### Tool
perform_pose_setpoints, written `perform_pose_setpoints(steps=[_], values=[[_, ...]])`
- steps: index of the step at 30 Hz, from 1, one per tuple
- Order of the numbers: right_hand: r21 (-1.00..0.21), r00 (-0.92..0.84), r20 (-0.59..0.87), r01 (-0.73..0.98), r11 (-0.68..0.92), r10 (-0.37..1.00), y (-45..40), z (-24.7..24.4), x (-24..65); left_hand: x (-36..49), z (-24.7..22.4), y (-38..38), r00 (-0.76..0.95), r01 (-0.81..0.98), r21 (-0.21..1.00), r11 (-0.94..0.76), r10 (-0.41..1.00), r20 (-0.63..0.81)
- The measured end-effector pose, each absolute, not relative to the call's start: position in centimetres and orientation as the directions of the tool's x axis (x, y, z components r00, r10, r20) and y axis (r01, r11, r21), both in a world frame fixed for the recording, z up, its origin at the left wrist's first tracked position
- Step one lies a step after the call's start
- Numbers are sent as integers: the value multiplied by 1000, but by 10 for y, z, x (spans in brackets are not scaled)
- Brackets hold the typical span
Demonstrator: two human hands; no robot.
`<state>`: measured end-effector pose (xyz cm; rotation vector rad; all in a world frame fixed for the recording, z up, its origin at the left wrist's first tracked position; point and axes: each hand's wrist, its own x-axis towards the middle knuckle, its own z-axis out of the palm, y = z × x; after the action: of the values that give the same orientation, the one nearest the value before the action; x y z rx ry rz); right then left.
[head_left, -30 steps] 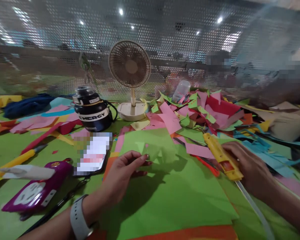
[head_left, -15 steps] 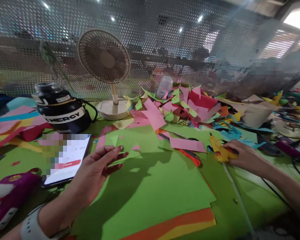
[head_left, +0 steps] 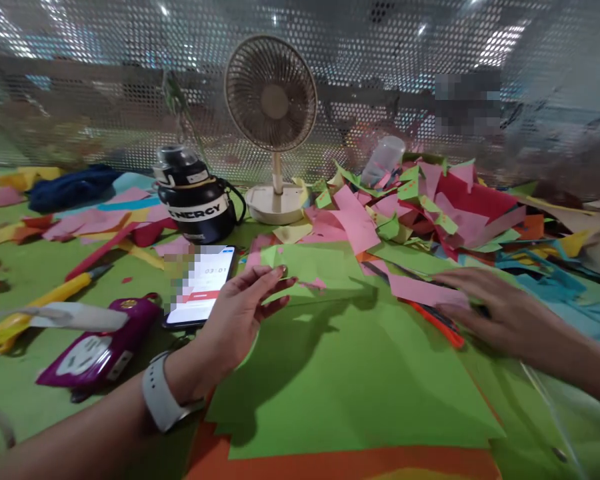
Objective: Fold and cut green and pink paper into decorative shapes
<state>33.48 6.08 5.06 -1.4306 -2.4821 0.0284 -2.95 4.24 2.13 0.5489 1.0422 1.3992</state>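
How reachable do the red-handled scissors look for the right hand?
Probably yes: the right hand is close by, and the scissors show some red handle bare; only a pink paper strip lies across them.

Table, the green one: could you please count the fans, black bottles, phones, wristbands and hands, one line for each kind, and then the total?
Fan: 1
Black bottle: 1
Phone: 1
Wristband: 1
Left hand and right hand: 2
Total: 6
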Motion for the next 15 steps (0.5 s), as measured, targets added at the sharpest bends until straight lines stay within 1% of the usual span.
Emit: perform_pose_setpoints(steps=[2,4,9,11,15], values=[[-177,-576,123,789,589,808,66,39,284,-29,21,42,-168,-551,825,126,951,-258],[-194,-633,66,750,632,771,71,30,240,-29,21,41,-181,-569,816,99,953,-242],[-230,-678,-147,731,642,720,82,21,172,-29,24,39,-176,-566,822,66,964,-199],[-235,-687,-175,724,648,705,85,19,160,-29,24,39,-172,-572,817,72,963,-205],[-247,-711,-155,700,670,686,88,11,150,-28,22,39,-164,-595,799,87,960,-227]])
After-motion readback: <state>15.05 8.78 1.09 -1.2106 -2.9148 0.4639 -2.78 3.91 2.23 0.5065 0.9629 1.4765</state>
